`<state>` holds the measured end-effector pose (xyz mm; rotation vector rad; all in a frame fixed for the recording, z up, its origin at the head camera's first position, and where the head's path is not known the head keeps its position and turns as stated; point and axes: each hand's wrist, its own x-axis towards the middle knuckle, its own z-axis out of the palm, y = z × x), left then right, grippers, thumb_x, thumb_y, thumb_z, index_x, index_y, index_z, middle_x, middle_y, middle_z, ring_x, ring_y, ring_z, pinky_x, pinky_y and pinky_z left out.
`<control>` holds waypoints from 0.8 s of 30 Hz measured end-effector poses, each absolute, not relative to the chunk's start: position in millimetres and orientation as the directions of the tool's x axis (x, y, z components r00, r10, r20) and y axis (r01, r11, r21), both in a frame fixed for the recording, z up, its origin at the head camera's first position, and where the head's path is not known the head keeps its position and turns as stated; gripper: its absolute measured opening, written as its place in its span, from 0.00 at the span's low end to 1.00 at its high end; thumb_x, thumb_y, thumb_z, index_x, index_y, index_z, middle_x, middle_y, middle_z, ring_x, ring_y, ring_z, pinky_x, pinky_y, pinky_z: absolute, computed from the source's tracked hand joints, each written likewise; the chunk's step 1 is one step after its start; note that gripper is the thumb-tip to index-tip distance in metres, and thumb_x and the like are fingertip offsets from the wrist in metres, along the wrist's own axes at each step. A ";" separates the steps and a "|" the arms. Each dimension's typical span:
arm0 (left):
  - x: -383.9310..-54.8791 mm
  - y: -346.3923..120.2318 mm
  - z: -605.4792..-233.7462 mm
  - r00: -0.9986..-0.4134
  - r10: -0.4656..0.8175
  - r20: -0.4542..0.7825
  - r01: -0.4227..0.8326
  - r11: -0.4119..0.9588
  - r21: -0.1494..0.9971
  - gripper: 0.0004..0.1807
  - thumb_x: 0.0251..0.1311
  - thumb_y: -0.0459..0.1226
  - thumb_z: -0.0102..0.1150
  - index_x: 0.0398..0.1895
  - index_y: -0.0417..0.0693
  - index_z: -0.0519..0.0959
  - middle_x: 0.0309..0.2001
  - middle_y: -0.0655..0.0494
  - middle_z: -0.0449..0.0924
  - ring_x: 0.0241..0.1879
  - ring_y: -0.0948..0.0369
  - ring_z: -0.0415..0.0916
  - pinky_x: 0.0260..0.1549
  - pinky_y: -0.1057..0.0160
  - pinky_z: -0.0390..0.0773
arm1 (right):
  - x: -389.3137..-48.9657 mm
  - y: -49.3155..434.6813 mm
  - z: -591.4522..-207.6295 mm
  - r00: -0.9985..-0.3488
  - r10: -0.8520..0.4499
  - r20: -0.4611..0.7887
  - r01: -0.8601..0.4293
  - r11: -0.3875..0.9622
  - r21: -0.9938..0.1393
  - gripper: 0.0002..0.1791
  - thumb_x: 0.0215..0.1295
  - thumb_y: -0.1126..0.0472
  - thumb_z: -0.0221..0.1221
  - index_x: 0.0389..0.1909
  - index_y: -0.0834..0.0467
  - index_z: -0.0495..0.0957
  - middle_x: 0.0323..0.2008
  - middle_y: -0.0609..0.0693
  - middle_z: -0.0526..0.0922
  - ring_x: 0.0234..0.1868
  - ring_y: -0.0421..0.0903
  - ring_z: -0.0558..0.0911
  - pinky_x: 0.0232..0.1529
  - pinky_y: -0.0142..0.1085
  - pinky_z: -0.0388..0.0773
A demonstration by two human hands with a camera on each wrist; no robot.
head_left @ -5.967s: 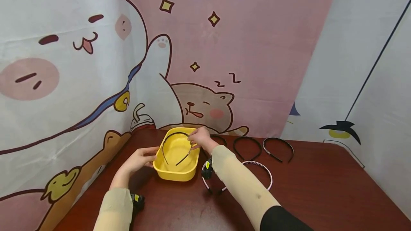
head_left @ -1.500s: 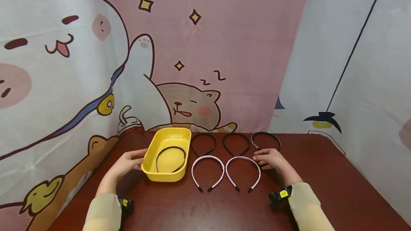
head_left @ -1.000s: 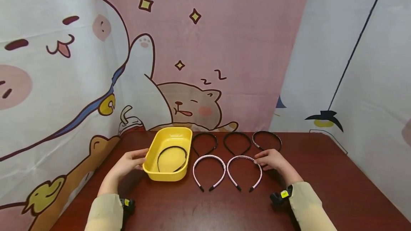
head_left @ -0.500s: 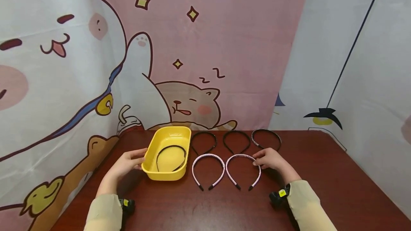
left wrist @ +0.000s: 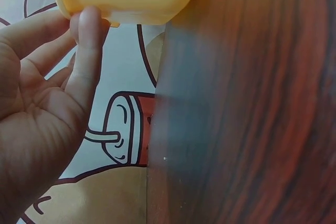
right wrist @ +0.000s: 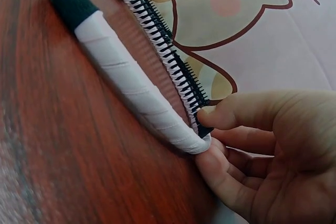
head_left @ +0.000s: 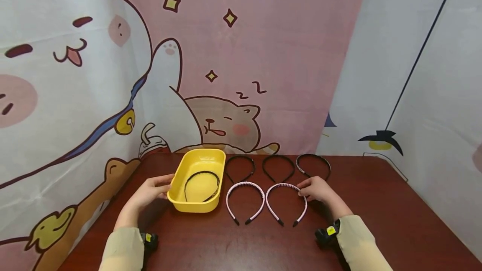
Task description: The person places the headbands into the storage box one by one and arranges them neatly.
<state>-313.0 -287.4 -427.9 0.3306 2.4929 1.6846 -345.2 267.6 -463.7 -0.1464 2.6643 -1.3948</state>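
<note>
My left hand [head_left: 151, 193] holds the left side of a yellow plastic basin [head_left: 193, 207]. In the left wrist view its thumb and fingers [left wrist: 86, 30] meet at the basin's wall. A thin black headband [head_left: 201, 172] lies inside the basin. At the right, my right hand [head_left: 318, 191] pinches the right side of a pale pink wrapped headband with black tips [head_left: 270, 204]. The right wrist view shows thumb and forefinger around that band's toothed edge. A second pale pink headband [head_left: 228, 204] lies to its left, beside the basin.
Behind the pink pair lie three dark headbands in a row: one black [head_left: 241, 157], one black [head_left: 278, 157] and one with a patterned side [head_left: 306, 155]. The brown table [head_left: 241, 246] ends at a cartoon-printed cloth backdrop [head_left: 286, 53].
Since six seconds ago, the right hand let the black headband down into the basin and moved right to the pink headband, which it now pinches. The left hand stayed at the basin.
</note>
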 end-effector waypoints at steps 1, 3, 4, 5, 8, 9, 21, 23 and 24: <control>-312.9 -287.2 -428.3 -0.969 0.247 0.028 0.118 0.359 0.926 0.29 0.67 0.35 0.56 0.68 0.32 0.65 0.58 0.33 0.73 0.40 0.50 0.80 0.41 0.60 0.82 | -344.8 267.7 -464.0 -0.987 -0.145 -0.072 -0.023 0.566 -0.824 0.15 0.54 0.68 0.64 0.43 0.70 0.82 0.31 0.53 0.84 0.28 0.47 0.81 0.29 0.40 0.82; -313.1 -287.1 -427.9 -0.968 0.247 0.029 0.120 0.361 0.925 0.29 0.67 0.35 0.56 0.68 0.32 0.64 0.58 0.33 0.73 0.40 0.50 0.80 0.41 0.60 0.82 | -344.3 267.6 -462.8 -0.987 -0.146 -0.069 -0.024 0.560 -0.828 0.15 0.54 0.69 0.64 0.43 0.71 0.82 0.31 0.53 0.84 0.28 0.47 0.81 0.29 0.40 0.82; -313.4 -287.1 -427.5 -0.969 0.244 0.030 0.119 0.359 0.926 0.29 0.67 0.35 0.56 0.68 0.32 0.65 0.58 0.34 0.73 0.40 0.50 0.80 0.41 0.60 0.82 | -344.5 267.2 -461.8 -0.988 -0.142 -0.065 -0.025 0.556 -0.831 0.14 0.54 0.69 0.64 0.42 0.71 0.82 0.32 0.53 0.84 0.28 0.46 0.81 0.29 0.40 0.82; -313.8 -287.1 -426.6 -0.969 0.245 0.031 0.121 0.360 0.925 0.29 0.67 0.35 0.56 0.68 0.32 0.65 0.58 0.34 0.73 0.41 0.50 0.80 0.41 0.60 0.82 | -344.7 266.7 -460.5 -0.988 -0.140 -0.062 -0.026 0.553 -0.833 0.14 0.54 0.69 0.64 0.42 0.71 0.82 0.32 0.54 0.84 0.28 0.46 0.81 0.29 0.40 0.82; -314.8 -286.8 -423.7 -0.971 0.238 0.033 0.120 0.360 0.925 0.29 0.67 0.36 0.57 0.68 0.33 0.65 0.59 0.34 0.73 0.41 0.49 0.80 0.41 0.59 0.81 | -345.5 265.4 -457.7 -0.990 -0.132 -0.050 -0.031 0.546 -0.837 0.14 0.54 0.69 0.64 0.42 0.71 0.82 0.32 0.54 0.84 0.29 0.46 0.82 0.29 0.40 0.82; -314.9 -286.7 -422.9 -0.971 0.237 0.031 0.119 0.363 0.924 0.29 0.67 0.36 0.57 0.68 0.33 0.65 0.59 0.34 0.73 0.41 0.49 0.80 0.41 0.60 0.81 | -345.7 265.2 -457.3 -0.990 -0.131 -0.049 -0.031 0.546 -0.837 0.14 0.54 0.69 0.64 0.43 0.71 0.82 0.33 0.54 0.84 0.29 0.46 0.82 0.29 0.40 0.82; -313.1 -286.1 -424.7 -0.973 0.231 0.016 0.105 0.379 0.919 0.29 0.67 0.36 0.57 0.68 0.32 0.65 0.59 0.34 0.72 0.41 0.50 0.80 0.40 0.60 0.81 | -343.8 264.8 -458.7 -0.991 -0.118 -0.066 -0.005 0.521 -0.853 0.17 0.57 0.68 0.63 0.48 0.71 0.80 0.34 0.54 0.83 0.33 0.46 0.82 0.31 0.40 0.82; -313.0 -286.2 -425.5 -0.973 0.232 0.016 0.105 0.379 0.920 0.29 0.67 0.36 0.57 0.68 0.32 0.65 0.59 0.34 0.72 0.41 0.50 0.80 0.40 0.60 0.81 | -343.6 265.5 -459.6 -0.991 -0.114 -0.074 0.006 0.510 -0.860 0.18 0.58 0.68 0.63 0.49 0.71 0.79 0.35 0.54 0.83 0.34 0.46 0.81 0.31 0.40 0.82; -313.1 -286.2 -425.5 -0.972 0.234 0.018 0.108 0.378 0.919 0.29 0.67 0.36 0.57 0.68 0.32 0.65 0.60 0.34 0.72 0.41 0.50 0.80 0.40 0.60 0.81 | -343.6 265.6 -460.3 -0.991 -0.110 -0.080 0.014 0.503 -0.864 0.18 0.58 0.68 0.63 0.49 0.71 0.79 0.35 0.55 0.83 0.34 0.46 0.81 0.31 0.40 0.82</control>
